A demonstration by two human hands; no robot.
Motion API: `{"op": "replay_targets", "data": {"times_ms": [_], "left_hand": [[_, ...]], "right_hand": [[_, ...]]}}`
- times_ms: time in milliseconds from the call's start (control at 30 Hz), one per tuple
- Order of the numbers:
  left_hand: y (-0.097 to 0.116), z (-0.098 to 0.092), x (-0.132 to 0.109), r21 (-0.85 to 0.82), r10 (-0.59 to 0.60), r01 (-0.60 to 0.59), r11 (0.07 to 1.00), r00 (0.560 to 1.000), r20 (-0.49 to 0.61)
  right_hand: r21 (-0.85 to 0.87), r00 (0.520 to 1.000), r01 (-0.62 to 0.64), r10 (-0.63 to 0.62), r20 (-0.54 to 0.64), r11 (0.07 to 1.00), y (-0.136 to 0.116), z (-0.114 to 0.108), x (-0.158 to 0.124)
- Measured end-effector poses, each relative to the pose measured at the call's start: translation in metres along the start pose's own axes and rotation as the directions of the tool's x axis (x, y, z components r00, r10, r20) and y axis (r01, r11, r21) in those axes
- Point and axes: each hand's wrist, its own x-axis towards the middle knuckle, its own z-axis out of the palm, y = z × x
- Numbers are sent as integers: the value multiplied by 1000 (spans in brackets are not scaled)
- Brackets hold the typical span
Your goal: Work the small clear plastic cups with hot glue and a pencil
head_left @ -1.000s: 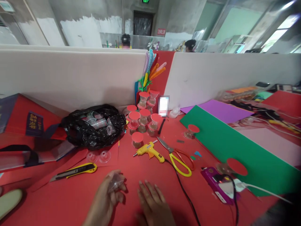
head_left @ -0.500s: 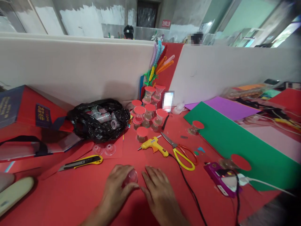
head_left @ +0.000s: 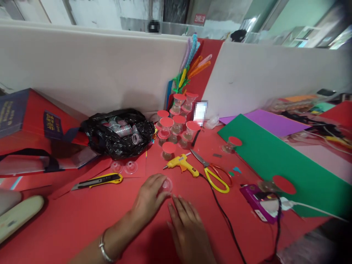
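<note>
My left hand (head_left: 150, 194) has its thumb and fingers curved round a small clear plastic cup (head_left: 166, 184) on the red tabletop (head_left: 104, 209). Part of the cup is hidden behind the fingers. My right hand (head_left: 188, 225) lies just to the right and nearer me, fingers stretched out, holding nothing. Beyond the hands are a yellow glue gun (head_left: 181, 165) and scissors (head_left: 211, 172) with yellow and red handles. To the left lies a yellow and black utility knife (head_left: 97, 180), with two clear plastic cups (head_left: 130, 167) behind it.
A black plastic bag (head_left: 118, 134) of clear cups stands at the back left. Several cup pairs with red discs (head_left: 178, 120) cluster at the back. A purple power strip (head_left: 258, 205) and green sheet (head_left: 269, 168) lie right. The glue gun's black cord (head_left: 225, 216) runs forward.
My left hand has moved forward and to the right with the plastic cup. My right hand sits slightly lower in view. The camera view has shifted a little.
</note>
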Motion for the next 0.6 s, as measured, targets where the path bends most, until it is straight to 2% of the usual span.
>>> {"op": "replay_targets", "data": {"times_ms": [133,267,467,600], "left_hand": [[-5,9,9,103,63,-68,992,996,56],[-5,9,8,87,13,-20,996,996,87],[-3,3,8,2,-29,29,1000,997,73],[-4,4,7,-58,-56,59,997,997,50]], "right_hand": [[-4,999,17,-17,-40,1000,0,-3,-3],[56,998,18,-15,-57,998,3,-7,1],[261,986,-100,131,-103,960,17,-21,28],[281,983,-69,113,-142,957,17,-24,52]]}}
